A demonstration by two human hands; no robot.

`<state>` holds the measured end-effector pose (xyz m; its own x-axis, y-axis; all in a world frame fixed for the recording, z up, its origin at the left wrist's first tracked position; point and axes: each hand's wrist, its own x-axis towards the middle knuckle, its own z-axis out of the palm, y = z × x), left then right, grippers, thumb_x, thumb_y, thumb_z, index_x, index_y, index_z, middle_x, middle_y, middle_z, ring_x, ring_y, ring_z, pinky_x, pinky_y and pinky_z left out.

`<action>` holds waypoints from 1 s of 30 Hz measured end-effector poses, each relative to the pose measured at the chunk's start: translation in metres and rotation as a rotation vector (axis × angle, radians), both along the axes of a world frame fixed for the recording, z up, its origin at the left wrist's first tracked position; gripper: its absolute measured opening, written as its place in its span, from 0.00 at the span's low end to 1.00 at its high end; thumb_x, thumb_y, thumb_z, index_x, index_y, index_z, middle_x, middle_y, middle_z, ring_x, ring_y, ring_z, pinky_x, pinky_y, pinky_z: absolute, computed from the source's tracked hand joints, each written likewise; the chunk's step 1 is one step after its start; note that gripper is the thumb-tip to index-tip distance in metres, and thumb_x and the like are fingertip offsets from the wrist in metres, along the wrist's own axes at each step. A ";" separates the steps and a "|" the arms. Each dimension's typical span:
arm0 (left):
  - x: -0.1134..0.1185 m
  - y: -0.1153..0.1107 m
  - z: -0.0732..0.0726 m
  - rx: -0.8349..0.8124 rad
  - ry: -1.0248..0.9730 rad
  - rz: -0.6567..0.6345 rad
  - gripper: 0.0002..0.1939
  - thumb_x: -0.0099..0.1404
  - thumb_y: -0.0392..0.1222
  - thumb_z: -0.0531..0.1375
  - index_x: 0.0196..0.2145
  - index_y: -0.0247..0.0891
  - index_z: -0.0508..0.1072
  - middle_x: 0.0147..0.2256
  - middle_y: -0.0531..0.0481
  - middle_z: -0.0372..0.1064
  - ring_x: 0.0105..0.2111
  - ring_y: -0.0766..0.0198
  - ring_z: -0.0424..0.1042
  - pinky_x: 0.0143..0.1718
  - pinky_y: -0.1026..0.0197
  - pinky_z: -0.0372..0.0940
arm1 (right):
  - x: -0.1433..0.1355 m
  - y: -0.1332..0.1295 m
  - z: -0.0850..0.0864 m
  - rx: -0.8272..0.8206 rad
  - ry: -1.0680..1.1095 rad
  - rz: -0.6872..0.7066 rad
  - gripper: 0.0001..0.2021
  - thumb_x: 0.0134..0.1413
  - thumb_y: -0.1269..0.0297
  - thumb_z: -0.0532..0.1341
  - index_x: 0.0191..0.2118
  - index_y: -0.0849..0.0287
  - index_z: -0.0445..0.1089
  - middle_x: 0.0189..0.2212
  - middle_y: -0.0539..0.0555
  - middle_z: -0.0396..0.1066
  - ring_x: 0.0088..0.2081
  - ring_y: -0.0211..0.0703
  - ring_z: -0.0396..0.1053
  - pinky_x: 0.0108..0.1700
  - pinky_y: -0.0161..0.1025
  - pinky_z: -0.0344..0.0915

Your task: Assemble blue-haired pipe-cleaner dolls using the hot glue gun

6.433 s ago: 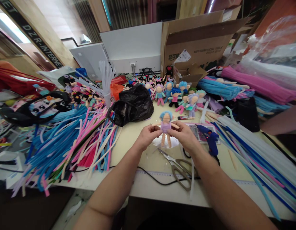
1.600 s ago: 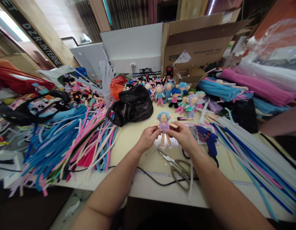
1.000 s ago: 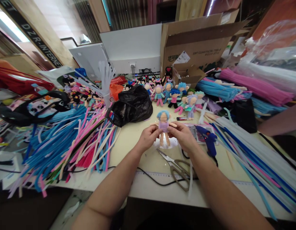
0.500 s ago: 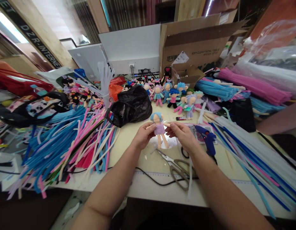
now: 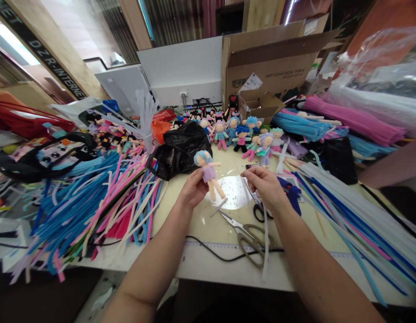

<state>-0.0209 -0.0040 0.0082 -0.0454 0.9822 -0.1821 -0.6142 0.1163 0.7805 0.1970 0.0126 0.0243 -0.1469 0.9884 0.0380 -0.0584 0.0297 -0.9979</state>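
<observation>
A small doll (image 5: 209, 174) with light blue hair, a purple top and beige limbs is tilted in my left hand (image 5: 193, 187), which grips it by one side. To the right, my right hand (image 5: 260, 183) is closed in a pinch, apart from the doll; whatever its fingertips hold, if anything, is too small to make out. Just below it lie small black-handled scissors (image 5: 258, 213), partly hidden by the hand. Large scissors with beige handles (image 5: 251, 255) rest in front, blades pointing up-left. A blue glue gun (image 5: 293, 197) sits behind my right wrist.
Bundles of blue and pink pipe cleaners (image 5: 80, 211) cover the left side, with more white and blue stems (image 5: 356, 215) at the right. A black plastic bag (image 5: 184, 150) and several finished dolls (image 5: 243, 137) stand behind. A black cable (image 5: 224, 259) crosses the front.
My right hand has let go of the doll's arm and moved right. My left hand has carried the doll a little left and up, tilting it.
</observation>
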 end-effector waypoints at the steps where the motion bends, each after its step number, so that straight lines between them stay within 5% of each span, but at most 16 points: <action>1: -0.005 0.001 0.002 0.004 -0.029 0.030 0.10 0.55 0.46 0.66 0.31 0.38 0.73 0.25 0.55 0.68 0.24 0.70 0.66 0.30 0.65 0.64 | 0.001 0.002 -0.002 0.015 -0.042 -0.017 0.14 0.47 0.50 0.62 0.26 0.57 0.69 0.12 0.43 0.56 0.16 0.33 0.52 0.19 0.34 0.50; 6: -0.023 0.003 0.012 0.078 -0.122 0.124 0.12 0.60 0.52 0.61 0.31 0.40 0.73 0.25 0.55 0.70 0.24 0.70 0.67 0.31 0.63 0.66 | 0.005 0.010 -0.020 0.147 -0.478 -0.081 0.15 0.53 0.56 0.56 0.19 0.55 0.64 0.14 0.48 0.61 0.20 0.39 0.59 0.25 0.39 0.56; 8: -0.020 0.002 0.013 0.063 -0.069 0.158 0.11 0.56 0.49 0.65 0.30 0.39 0.73 0.25 0.55 0.70 0.24 0.70 0.67 0.29 0.64 0.65 | 0.004 0.011 -0.025 0.262 -0.567 -0.096 0.06 0.48 0.64 0.58 0.25 0.55 0.70 0.25 0.52 0.71 0.29 0.45 0.68 0.34 0.42 0.62; 11: -0.008 0.000 0.011 0.073 0.038 0.117 0.14 0.48 0.45 0.70 0.28 0.38 0.72 0.23 0.56 0.69 0.24 0.71 0.67 0.27 0.67 0.63 | -0.001 0.007 -0.027 0.400 -0.521 -0.139 0.13 0.44 0.70 0.58 0.37 0.53 0.74 0.41 0.55 0.73 0.40 0.48 0.70 0.44 0.46 0.64; 19: 0.001 0.000 0.000 0.070 0.327 0.086 0.19 0.44 0.50 0.71 0.27 0.35 0.73 0.23 0.56 0.68 0.23 0.72 0.64 0.28 0.66 0.60 | -0.008 0.003 -0.013 0.028 -0.134 -0.078 0.08 0.40 0.60 0.65 0.28 0.58 0.73 0.22 0.50 0.72 0.24 0.39 0.69 0.29 0.39 0.68; 23: -0.002 0.004 -0.006 0.038 0.436 0.108 0.19 0.45 0.52 0.70 0.28 0.34 0.74 0.22 0.55 0.69 0.22 0.72 0.63 0.28 0.66 0.58 | -0.008 0.003 -0.010 -0.003 -0.112 -0.090 0.12 0.41 0.56 0.65 0.26 0.60 0.72 0.19 0.50 0.70 0.21 0.36 0.68 0.25 0.35 0.67; 30: -0.004 0.008 -0.012 -0.062 0.518 -0.046 0.22 0.43 0.54 0.69 0.29 0.33 0.76 0.24 0.50 0.71 0.24 0.69 0.68 0.30 0.65 0.60 | -0.007 0.004 -0.020 0.107 -0.260 -0.052 0.14 0.51 0.54 0.58 0.24 0.59 0.68 0.14 0.46 0.62 0.18 0.34 0.62 0.22 0.32 0.61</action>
<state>-0.0249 0.0041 -0.0039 -0.1017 0.9734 -0.2053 -0.1422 0.1901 0.9714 0.1902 0.0169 0.0047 -0.1148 0.9872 0.1106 0.2033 0.1323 -0.9701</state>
